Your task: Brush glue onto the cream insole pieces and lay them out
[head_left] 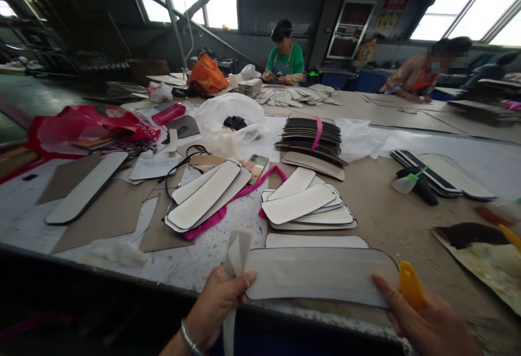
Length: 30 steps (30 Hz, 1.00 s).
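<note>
A long white panel with a dark rim (pixel 321 275) lies at the table's near edge. My left hand (pixel 215 304) pinches a strip of white backing paper (pixel 237 250) that peels up from the panel's left end. My right hand (pixel 427 320) presses on the panel's right end and holds a yellow scraper (pixel 410 285). Another white panel (pixel 315 241) lies just behind it.
Stacks of white panels (pixel 309 207) (pixel 207 196) sit mid-table, with a dark bundle tied by a pink band (pixel 311 134) behind. A phone (pixel 255 167), a squeeze bottle (pixel 406 182), plastic bags and cardboard lie about. Two people work at the far end.
</note>
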Each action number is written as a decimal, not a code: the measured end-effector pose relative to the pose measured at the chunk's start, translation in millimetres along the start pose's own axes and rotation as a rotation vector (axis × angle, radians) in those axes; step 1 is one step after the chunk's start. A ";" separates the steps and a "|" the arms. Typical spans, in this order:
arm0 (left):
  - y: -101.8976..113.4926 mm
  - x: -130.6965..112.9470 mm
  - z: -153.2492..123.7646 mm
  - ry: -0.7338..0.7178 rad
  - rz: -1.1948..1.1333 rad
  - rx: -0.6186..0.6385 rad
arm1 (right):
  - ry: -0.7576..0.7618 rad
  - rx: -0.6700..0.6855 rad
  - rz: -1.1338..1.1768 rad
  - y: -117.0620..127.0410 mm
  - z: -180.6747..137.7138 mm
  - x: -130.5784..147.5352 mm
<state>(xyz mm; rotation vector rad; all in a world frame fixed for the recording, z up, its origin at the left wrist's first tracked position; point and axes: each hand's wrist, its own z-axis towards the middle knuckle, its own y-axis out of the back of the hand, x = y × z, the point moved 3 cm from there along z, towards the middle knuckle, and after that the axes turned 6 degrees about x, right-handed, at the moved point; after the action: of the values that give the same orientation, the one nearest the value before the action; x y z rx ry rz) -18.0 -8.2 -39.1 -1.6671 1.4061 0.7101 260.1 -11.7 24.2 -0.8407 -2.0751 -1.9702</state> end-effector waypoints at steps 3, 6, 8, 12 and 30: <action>-0.8 1.2 0.7 0.038 -0.009 0.009 | -0.063 0.091 0.058 -4.2 7.7 -3.2; -2.5 5.5 3.3 0.075 0.012 -0.016 | -0.120 0.215 0.173 -14.6 17.0 -13.5; -4.2 9.1 6.2 0.106 0.036 -0.063 | -0.099 0.269 0.169 -21.7 22.7 -22.8; -8.4 12.9 12.1 0.128 0.127 -0.167 | 0.091 0.074 -0.268 -23.9 24.7 -35.7; -10.0 20.3 17.0 0.112 0.291 -0.145 | 1.043 0.074 -0.464 -143.2 -37.9 55.5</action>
<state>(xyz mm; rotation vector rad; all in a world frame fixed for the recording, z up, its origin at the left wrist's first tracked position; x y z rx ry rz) -2.4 -3.5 -62.2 -1.6505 1.7352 0.9113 133.4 -28.5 -68.9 0.6558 -1.6908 -1.8430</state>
